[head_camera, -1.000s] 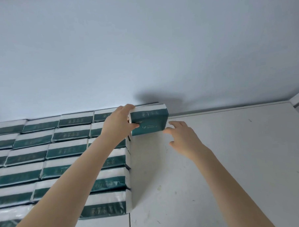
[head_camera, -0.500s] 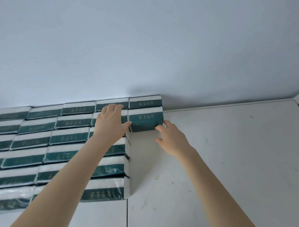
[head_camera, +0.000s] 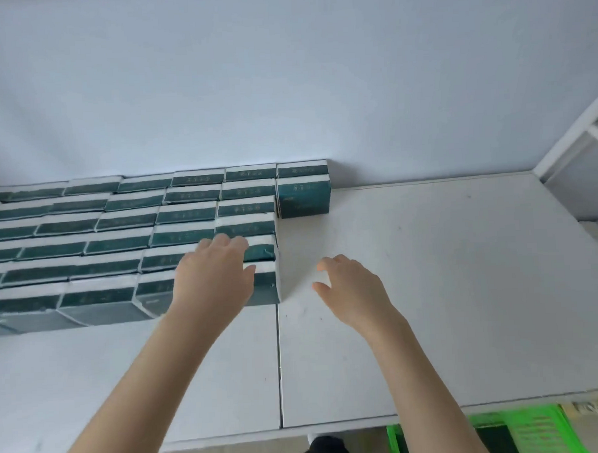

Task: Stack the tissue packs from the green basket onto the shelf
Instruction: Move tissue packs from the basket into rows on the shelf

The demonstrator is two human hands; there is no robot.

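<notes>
Several rows of green-and-white tissue packs cover the left half of the white shelf. At the far right end of the block two packs stand against the wall; the nearer pack stands alone. My left hand hovers over the near right corner of the block, fingers spread and holding nothing. Over bare shelf to the right of the block, my right hand is empty too, with its fingers relaxed. The green basket shows below the shelf's front edge at the bottom right.
A pale wall rises behind the shelf. A white frame post runs along the shelf's right end. A seam divides the shelf into two panels. The right panel is bare apart from the two end packs.
Both hands let go of the end pack and drew back toward the front of the shelf. The pack now stands alone at the wall, and the view has tilted down so the basket shows.
</notes>
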